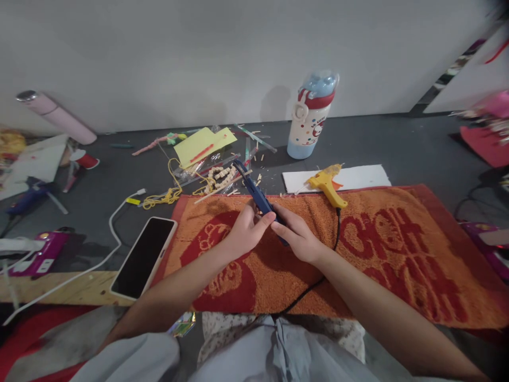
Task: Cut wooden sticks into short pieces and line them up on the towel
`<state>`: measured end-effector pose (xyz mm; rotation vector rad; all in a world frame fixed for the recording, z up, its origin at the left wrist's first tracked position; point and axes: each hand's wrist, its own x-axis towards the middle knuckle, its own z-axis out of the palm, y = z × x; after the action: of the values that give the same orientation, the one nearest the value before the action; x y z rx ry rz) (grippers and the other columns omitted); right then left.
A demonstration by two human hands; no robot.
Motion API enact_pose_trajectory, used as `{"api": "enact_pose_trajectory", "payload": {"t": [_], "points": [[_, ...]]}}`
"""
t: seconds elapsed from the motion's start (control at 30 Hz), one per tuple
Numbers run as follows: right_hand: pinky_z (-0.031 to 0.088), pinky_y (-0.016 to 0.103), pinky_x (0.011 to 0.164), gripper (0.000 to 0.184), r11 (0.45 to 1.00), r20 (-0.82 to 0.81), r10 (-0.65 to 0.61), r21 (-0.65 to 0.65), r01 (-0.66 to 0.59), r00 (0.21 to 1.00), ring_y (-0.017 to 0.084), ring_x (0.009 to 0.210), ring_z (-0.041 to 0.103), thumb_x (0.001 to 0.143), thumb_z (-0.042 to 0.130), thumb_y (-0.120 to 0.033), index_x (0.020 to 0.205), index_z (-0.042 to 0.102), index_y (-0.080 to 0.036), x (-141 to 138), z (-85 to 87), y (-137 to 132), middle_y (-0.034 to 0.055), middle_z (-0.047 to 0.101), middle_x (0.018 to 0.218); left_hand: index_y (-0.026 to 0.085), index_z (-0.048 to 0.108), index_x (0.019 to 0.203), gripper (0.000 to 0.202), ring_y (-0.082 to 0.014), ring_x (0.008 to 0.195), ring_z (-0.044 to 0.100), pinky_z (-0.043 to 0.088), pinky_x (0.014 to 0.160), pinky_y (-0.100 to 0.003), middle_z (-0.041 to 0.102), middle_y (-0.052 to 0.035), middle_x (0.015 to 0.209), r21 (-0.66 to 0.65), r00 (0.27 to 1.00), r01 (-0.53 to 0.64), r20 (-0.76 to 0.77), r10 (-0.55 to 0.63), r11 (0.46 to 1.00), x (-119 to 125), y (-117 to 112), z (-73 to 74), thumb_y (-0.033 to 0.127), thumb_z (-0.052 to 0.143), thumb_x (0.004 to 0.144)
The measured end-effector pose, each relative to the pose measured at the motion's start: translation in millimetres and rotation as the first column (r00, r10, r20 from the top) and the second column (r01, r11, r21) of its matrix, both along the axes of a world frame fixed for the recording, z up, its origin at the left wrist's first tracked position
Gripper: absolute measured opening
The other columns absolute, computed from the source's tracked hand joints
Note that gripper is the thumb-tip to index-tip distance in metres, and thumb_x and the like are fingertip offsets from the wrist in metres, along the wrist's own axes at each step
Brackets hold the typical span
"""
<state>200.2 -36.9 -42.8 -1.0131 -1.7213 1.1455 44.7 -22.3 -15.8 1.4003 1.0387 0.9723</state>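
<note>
Both my hands meet over an orange and red towel [382, 249]. My left hand [244, 233] and my right hand [296, 236] are closed round the handles of a blue plier-like cutter [254, 191]. Its jaws point away from me and grip a thin wooden stick [217, 192]. Just beyond the jaws lies a small assembly of short wooden pieces [220, 175] with loose chips scattered about it. A yellow glue gun [328, 185] rests on the towel's far edge to the right of my hands, its black cord running back toward me.
A smartphone [143, 257] lies screen up left of the towel, with a white cable [115, 223] beside it. A blue and white drink bottle [310, 119] stands at the back. Yellow paper [202, 144], yellow string [163, 197], a white board [358, 178] and a pink tube [55, 116] lie around.
</note>
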Motion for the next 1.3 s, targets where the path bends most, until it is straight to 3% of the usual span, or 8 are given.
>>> {"api": "enact_pose_trajectory", "payload": {"t": [0.33, 0.43, 0.5, 0.6, 0.63, 0.7, 0.9, 1.3], "points": [[0.043, 0.044, 0.096, 0.050, 0.994, -0.077, -0.026, -0.111, 0.017, 0.997, 0.028, 0.107, 0.058, 0.089, 0.048, -0.053, 0.124, 0.057, -0.019, -5.4, 3.9, 0.0, 0.0108, 0.065, 0.116, 0.017, 0.052, 0.098, 0.041, -0.0189, 0.094, 0.057, 0.047, 0.084, -0.031, 0.061, -0.0062, 0.096, -0.010, 0.999, -0.029, -0.026, 0.029, 1.000, 0.6, 1.3, -4.1, 0.053, 0.059, 0.081], [0.046, 0.039, 0.087, 0.047, 0.978, -0.135, -0.039, -0.208, 0.010, 0.990, 0.023, 0.093, 0.059, 0.087, 0.049, -0.054, 0.117, 0.060, -0.020, -7.9, 6.6, 1.4, 0.0074, 0.065, 0.101, 0.017, 0.054, 0.094, 0.038, -0.0186, 0.085, 0.059, 0.048, 0.077, -0.032, 0.062, -0.0055, 0.088, 0.045, 0.972, 0.034, -0.234, -0.022, 0.998, -6.5, 4.8, 0.5, 0.053, 0.044, 0.089], [0.047, 0.034, 0.077, 0.046, 0.960, -0.176, -0.043, -0.280, -0.008, 0.984, 0.020, 0.081, 0.056, 0.086, 0.050, -0.054, 0.115, 0.060, -0.019, -7.1, 8.3, 2.4, 0.0050, 0.062, 0.092, 0.017, 0.054, 0.088, 0.038, -0.0183, 0.077, 0.059, 0.047, 0.074, -0.033, 0.060, -0.0049, 0.079, 0.199, 0.879, 0.016, -0.470, 0.082, 0.980, -14.3, 8.3, 6.8, 0.048, 0.034, 0.094], [0.046, 0.031, 0.070, 0.044, 0.936, -0.212, -0.044, -0.351, -0.034, 0.976, 0.017, 0.074, 0.053, 0.085, 0.051, -0.054, 0.108, 0.060, -0.018, -3.2, 10.0, 2.9, 0.0034, 0.058, 0.086, 0.017, 0.056, 0.092, 0.024, -0.0217, 0.091, 0.057, 0.044, 0.086, -0.038, 0.061, -0.0088, 0.089, 0.643, 0.695, -0.003, -0.549, 0.464, 0.766, -27.8, 17.0, 16.7, 0.036, 0.043, 0.092], [0.046, 0.031, 0.072, 0.043, 0.932, -0.222, -0.037, -0.360, -0.046, 0.974, 0.017, 0.075, 0.053, 0.085, 0.052, -0.054, 0.107, 0.060, -0.018, -1.8, 10.2, 2.8, 0.0034, 0.058, 0.086, 0.016, 0.056, 0.095, 0.021, -0.0241, 0.098, 0.056, 0.042, 0.091, -0.041, 0.061, -0.0116, 0.096, 0.739, 0.632, 0.005, -0.524, 0.571, 0.673, -32.2, 20.6, 18.9, 0.034, 0.045, 0.091], [0.046, 0.033, 0.078, 0.045, 0.926, -0.231, -0.012, -0.369, -0.076, 0.973, 0.018, 0.079, 0.055, 0.084, 0.052, -0.055, 0.109, 0.060, -0.018, 0.5, 10.3, 2.2, 0.0042, 0.059, 0.091, 0.015, 0.057, 0.105, 0.024, -0.0283, 0.111, 0.051, 0.038, 0.096, -0.044, 0.058, -0.0161, 0.112, 0.797, 0.510, 0.026, -0.530, 0.677, 0.604, -40.2, 27.9, 21.0, 0.030, 0.047, 0.090], [0.045, 0.042, 0.094, 0.067, 0.927, -0.165, 0.064, -0.357, -0.120, 0.984, 0.025, 0.102, 0.059, 0.080, 0.053, -0.064, 0.130, 0.053, -0.018, 0.7, 10.0, 0.7, 0.0100, 0.063, 0.115, 0.018, 0.062, 0.096, 0.026, -0.0216, 0.081, 0.060, 0.041, 0.067, -0.031, 0.065, -0.0089, 0.087, 0.651, 0.368, 0.135, -0.733, 0.572, 0.747, -51.2, 36.3, 16.8, 0.021, 0.037, 0.093], [0.029, 0.050, 0.113, 0.071, 0.961, -0.088, 0.079, -0.258, -0.100, 0.993, 0.031, 0.134, 0.043, 0.080, 0.056, -0.063, 0.139, 0.047, -0.024, 12.0, 12.5, 2.4, 0.0085, 0.048, 0.146, 0.018, 0.055, 0.067, 0.024, -0.0159, 0.065, 0.054, 0.038, 0.061, -0.026, 0.062, -0.0044, 0.069, 0.556, 0.630, 0.118, -0.682, 0.370, 0.823, -60.6, 44.8, 30.1, 0.023, 0.041, 0.087]]}}
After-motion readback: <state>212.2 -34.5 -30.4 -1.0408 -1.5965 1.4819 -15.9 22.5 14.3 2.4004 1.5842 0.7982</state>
